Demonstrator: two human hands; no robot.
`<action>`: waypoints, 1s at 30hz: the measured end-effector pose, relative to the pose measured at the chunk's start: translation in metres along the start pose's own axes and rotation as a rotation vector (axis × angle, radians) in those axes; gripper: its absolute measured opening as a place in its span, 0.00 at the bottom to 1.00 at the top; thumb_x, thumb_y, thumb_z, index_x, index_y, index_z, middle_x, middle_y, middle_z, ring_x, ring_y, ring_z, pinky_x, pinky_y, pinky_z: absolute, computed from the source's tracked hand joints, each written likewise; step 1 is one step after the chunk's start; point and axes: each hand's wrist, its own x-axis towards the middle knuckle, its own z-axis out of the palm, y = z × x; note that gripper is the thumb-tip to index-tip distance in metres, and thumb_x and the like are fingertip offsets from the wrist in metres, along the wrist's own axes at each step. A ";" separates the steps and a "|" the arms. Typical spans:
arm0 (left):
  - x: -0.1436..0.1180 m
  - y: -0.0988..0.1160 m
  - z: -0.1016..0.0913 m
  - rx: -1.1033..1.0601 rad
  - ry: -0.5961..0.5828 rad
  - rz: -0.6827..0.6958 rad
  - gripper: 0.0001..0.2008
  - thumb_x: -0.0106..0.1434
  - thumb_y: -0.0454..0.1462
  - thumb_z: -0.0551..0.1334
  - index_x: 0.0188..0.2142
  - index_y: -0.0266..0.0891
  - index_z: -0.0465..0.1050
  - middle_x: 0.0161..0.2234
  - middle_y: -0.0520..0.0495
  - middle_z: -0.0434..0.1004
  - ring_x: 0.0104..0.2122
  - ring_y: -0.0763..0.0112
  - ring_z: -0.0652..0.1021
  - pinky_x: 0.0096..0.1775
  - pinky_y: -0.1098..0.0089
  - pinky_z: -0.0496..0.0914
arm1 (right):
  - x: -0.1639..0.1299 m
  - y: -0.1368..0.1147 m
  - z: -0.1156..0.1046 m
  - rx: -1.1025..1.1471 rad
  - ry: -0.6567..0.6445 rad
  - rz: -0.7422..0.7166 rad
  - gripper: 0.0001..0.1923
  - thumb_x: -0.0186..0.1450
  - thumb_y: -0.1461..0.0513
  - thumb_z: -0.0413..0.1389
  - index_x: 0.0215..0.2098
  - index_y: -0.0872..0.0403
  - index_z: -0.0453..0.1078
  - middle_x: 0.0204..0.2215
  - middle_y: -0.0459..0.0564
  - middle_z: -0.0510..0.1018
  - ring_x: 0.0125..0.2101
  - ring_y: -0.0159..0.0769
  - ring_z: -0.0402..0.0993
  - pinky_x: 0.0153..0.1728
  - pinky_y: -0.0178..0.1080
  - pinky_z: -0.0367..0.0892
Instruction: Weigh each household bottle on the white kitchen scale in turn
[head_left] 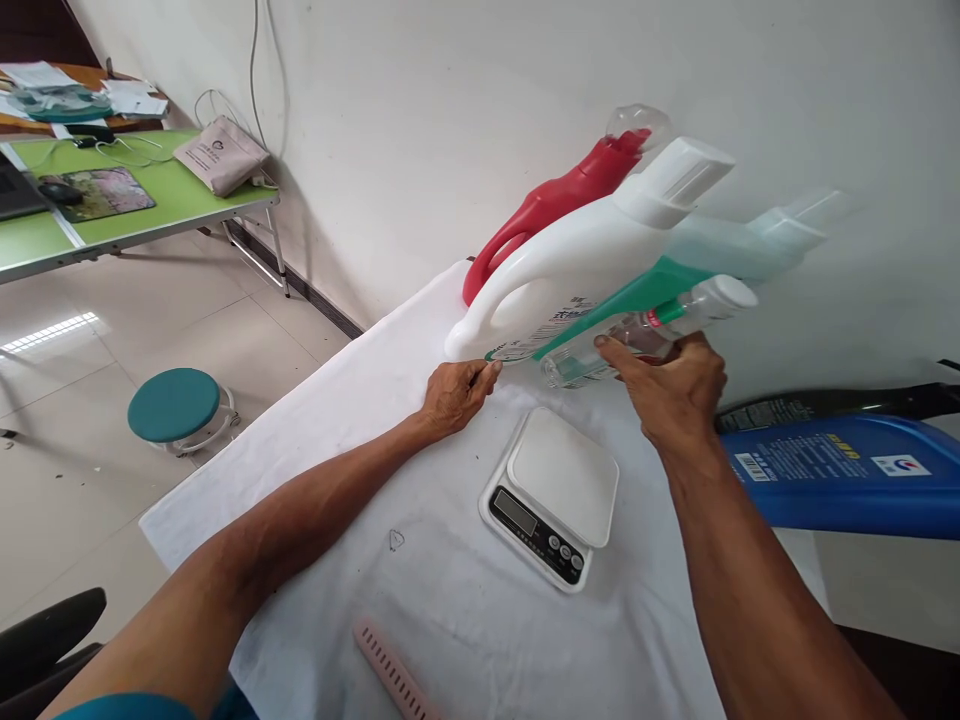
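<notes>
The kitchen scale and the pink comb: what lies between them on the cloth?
Nothing: the head view shows only bare white cloth between scale and comb.

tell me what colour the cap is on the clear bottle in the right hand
White. The cap tops the clear bottle held by the right hand; the head view shows it.

Office: desk (142, 215), papers (127, 95), cables (259, 60)
</notes>
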 end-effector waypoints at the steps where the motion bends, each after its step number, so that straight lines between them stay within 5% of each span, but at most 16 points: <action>1: 0.000 0.000 0.000 0.007 -0.002 0.000 0.27 0.78 0.48 0.54 0.23 0.40 0.67 0.23 0.51 0.73 0.25 0.73 0.69 0.34 0.68 0.61 | 0.000 -0.003 0.004 -0.002 0.003 0.048 0.28 0.56 0.50 0.71 0.49 0.56 0.75 0.39 0.58 0.84 0.39 0.47 0.77 0.46 0.47 0.67; 8: 0.002 -0.001 0.000 0.060 -0.002 0.006 0.27 0.78 0.49 0.52 0.24 0.40 0.69 0.22 0.51 0.72 0.25 0.73 0.70 0.33 0.68 0.61 | 0.002 0.000 0.020 0.054 0.007 0.153 0.25 0.54 0.53 0.72 0.45 0.53 0.72 0.36 0.53 0.81 0.42 0.49 0.77 0.49 0.48 0.68; 19: 0.005 0.001 -0.003 0.052 0.031 0.068 0.30 0.74 0.57 0.52 0.22 0.40 0.68 0.19 0.52 0.65 0.22 0.73 0.66 0.31 0.67 0.59 | -0.005 0.038 0.009 0.263 -0.093 0.096 0.41 0.49 0.45 0.74 0.54 0.52 0.68 0.50 0.56 0.80 0.51 0.50 0.78 0.53 0.52 0.74; 22: 0.004 0.003 -0.004 0.051 0.035 0.057 0.32 0.74 0.59 0.51 0.22 0.41 0.67 0.18 0.53 0.62 0.21 0.73 0.64 0.30 0.67 0.58 | -0.019 0.065 -0.025 0.267 0.093 0.092 0.43 0.52 0.48 0.73 0.59 0.49 0.61 0.62 0.61 0.70 0.58 0.50 0.74 0.54 0.52 0.74; 23: 0.004 0.003 -0.004 0.053 0.035 0.056 0.32 0.74 0.60 0.51 0.22 0.41 0.67 0.18 0.53 0.62 0.21 0.73 0.64 0.30 0.67 0.58 | -0.020 0.080 -0.042 0.233 0.324 0.081 0.42 0.51 0.50 0.73 0.58 0.49 0.61 0.63 0.62 0.68 0.58 0.51 0.73 0.54 0.53 0.75; 27: 0.003 0.005 -0.002 0.053 0.028 0.059 0.34 0.73 0.63 0.51 0.22 0.41 0.68 0.18 0.52 0.62 0.21 0.73 0.64 0.30 0.66 0.58 | -0.004 0.161 -0.111 0.056 0.766 0.273 0.53 0.41 0.65 0.77 0.57 0.47 0.52 0.68 0.69 0.51 0.66 0.59 0.57 0.64 0.62 0.65; 30: 0.003 0.006 -0.002 0.036 0.035 0.045 0.34 0.72 0.63 0.52 0.22 0.41 0.68 0.18 0.52 0.62 0.21 0.73 0.64 0.30 0.66 0.58 | 0.021 0.211 -0.141 0.119 0.794 0.352 0.52 0.38 0.59 0.80 0.49 0.45 0.51 0.65 0.70 0.53 0.69 0.63 0.52 0.71 0.68 0.52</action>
